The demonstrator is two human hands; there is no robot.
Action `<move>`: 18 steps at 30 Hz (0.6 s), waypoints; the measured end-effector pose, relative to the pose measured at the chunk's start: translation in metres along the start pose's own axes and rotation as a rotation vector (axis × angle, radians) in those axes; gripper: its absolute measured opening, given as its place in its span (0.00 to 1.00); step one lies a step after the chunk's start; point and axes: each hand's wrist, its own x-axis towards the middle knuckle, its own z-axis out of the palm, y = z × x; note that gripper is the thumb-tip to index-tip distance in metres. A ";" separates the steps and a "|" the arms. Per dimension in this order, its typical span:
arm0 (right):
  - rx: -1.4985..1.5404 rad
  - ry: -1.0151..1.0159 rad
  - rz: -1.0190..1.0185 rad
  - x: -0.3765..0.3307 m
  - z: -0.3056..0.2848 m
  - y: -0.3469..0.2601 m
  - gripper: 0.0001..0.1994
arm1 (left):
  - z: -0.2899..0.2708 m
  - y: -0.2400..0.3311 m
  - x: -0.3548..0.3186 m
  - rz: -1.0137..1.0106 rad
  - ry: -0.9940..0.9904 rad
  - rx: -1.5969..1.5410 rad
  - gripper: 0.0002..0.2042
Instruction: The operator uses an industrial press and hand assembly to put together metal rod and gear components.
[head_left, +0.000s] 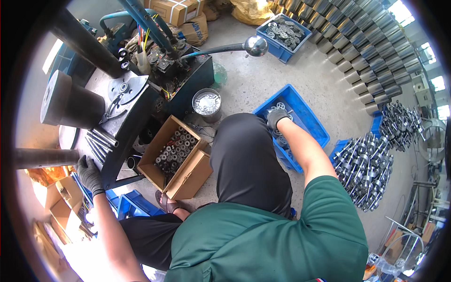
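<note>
The right hand (276, 117), gloved, reaches into the blue bin (310, 117) of metal rings (280, 105) at about one o'clock from the knee. Its fingers curl down among the rings; whether they have closed on one I cannot tell. To do this well, pinch a single ring by its rim and lift it clear of its neighbours. The left hand (89, 174), at nine o'clock, rests loosely curled on the worktop (124, 123) edge just below the steel rods (101, 141), gripping nothing visible.
</note>
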 end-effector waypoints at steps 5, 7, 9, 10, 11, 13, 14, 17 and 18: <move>0.353 -0.066 0.240 -0.030 -0.035 -0.022 0.33 | -0.005 -0.015 -0.002 -0.003 0.030 -0.001 0.17; 0.344 -0.056 0.266 -0.025 -0.030 -0.023 0.32 | -0.004 -0.014 -0.001 -0.010 0.023 0.031 0.16; 0.334 0.031 0.324 -0.013 -0.006 -0.017 0.28 | -0.001 -0.008 0.000 0.000 0.015 0.023 0.16; 0.334 0.034 0.323 -0.008 0.004 -0.016 0.28 | -0.002 -0.007 0.000 0.002 0.013 0.026 0.16; 0.304 0.115 0.340 -0.007 0.012 -0.016 0.26 | -0.001 -0.006 0.001 0.001 0.016 0.025 0.16; 0.258 0.245 0.367 -0.007 0.022 -0.016 0.24 | 0.001 -0.003 0.000 -0.015 0.017 0.026 0.16; 0.257 0.246 0.352 -0.015 0.011 -0.023 0.24 | -0.003 -0.010 -0.002 -0.022 0.021 0.039 0.16; 0.527 0.085 0.378 -0.038 0.001 -0.024 0.30 | -0.006 -0.014 -0.003 -0.021 0.023 0.040 0.17; 0.562 0.105 0.384 -0.040 0.016 -0.019 0.37 | -0.004 -0.009 -0.002 -0.021 0.025 0.035 0.17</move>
